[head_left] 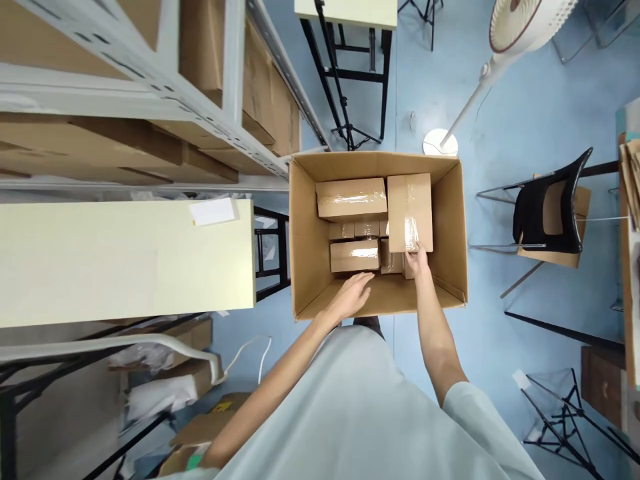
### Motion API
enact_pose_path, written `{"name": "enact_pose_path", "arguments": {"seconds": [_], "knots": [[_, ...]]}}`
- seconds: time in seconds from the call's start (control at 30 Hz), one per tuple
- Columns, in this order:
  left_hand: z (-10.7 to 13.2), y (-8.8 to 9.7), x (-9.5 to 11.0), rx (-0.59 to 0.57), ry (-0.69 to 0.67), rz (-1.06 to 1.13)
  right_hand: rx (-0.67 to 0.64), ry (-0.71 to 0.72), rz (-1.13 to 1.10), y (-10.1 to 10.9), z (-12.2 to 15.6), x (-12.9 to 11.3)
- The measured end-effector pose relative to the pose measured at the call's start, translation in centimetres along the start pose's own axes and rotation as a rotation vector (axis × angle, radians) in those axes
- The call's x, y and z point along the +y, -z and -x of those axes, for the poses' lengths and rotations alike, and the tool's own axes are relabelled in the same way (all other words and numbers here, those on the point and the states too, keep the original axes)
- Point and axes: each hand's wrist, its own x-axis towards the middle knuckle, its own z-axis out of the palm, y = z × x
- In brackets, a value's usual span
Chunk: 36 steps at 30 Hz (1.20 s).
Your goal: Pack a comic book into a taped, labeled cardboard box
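A large open cardboard box [377, 303] stands in front of me with several smaller taped boxes inside. My right hand [419, 259] grips the near end of an upper small carton [409, 207] at the box's right side. That carton has clear tape along its middle. My left hand [353, 293] is over the box's near part with fingers stretched out, holding nothing. Just beyond those fingertips is a small taped carton [355, 257]; whether they touch it I cannot tell. Another long carton [351, 198] lies at the far left inside the large box.
A pale yellow table [125, 260] is on the left, below metal shelving [200, 107] loaded with cardboard boxes. A white fan [440, 142] stands beyond the box. To the right is a black chair [547, 207].
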Motion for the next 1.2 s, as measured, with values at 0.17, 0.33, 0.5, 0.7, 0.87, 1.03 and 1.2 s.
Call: {"name": "enact_pose_path", "arguments": {"seconds": [0.17, 0.33, 0.5, 0.7, 0.87, 1.03, 1.2], "knots": [[7.6, 2.2, -3.7, 0.213, 0.058, 0.058, 0.135, -0.138, 0.061, -1.0, 5.8, -1.9], [12.2, 6.1, -5.3, 0.483, -0.037, 0.179, 0.000, -0.072, 0.105, -5.5, 15.2, -2.3], [18.5, 9.9, -6.4, 0.625, -0.171, 0.307, -0.271, 0.151, 0.193, -12.4, 26.0, -0.6], [29.9, 14.9, -11.9, 0.820, -0.246, 0.374, -0.443, 0.414, 0.396, -22.0, 38.2, 3.1], [39.2, 18.6, -18.3, 1.039, -0.188, 0.469, -0.572, 0.512, 0.539, -29.0, 45.4, 6.9], [44.1, 20.0, -22.6, 1.186, -0.146, 0.608, -0.696, 0.504, 0.642, -35.2, 50.7, 9.6], [45.9, 21.9, -26.5, 1.206, -0.141, 0.671, -0.769, 0.509, 0.708, -41.7, 53.5, 12.0]]}}
